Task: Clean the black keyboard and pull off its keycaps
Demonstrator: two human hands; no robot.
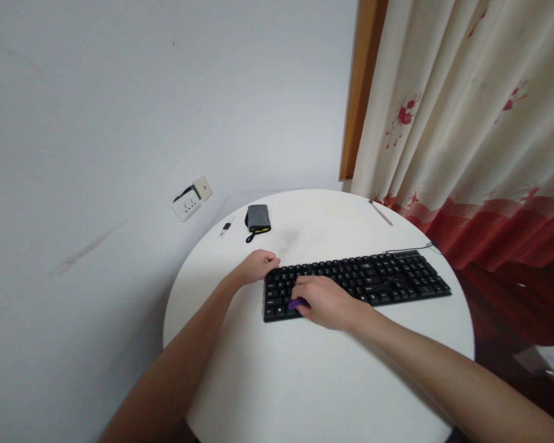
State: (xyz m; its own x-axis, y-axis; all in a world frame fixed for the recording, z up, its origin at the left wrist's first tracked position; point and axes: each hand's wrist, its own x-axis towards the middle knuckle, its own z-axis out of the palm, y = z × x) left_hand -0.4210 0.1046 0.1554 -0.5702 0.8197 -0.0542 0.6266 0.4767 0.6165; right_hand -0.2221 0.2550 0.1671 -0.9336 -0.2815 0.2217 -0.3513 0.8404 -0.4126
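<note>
A black keyboard (388, 278) lies flat on a round white table (277, 381). At its upper left corner is my left hand (255, 267), its fingers curled and the tips against the keyboard's edge. Over the left part of the keys, my right hand (325, 303) is closed around a small purple cloth-like piece (298, 303). Only a bit of this purple piece shows between the thumb and fingers, pressed on the keys. The rest of it is hidden by the hand.
Behind my left hand lies a grey folded pouch (258, 218) with a black loop, near a small black clip-like item (226, 226). A thin stick-like tool (381, 213) lies at the back right. The wall carries a socket (186, 204); a curtain (425, 123) hangs right.
</note>
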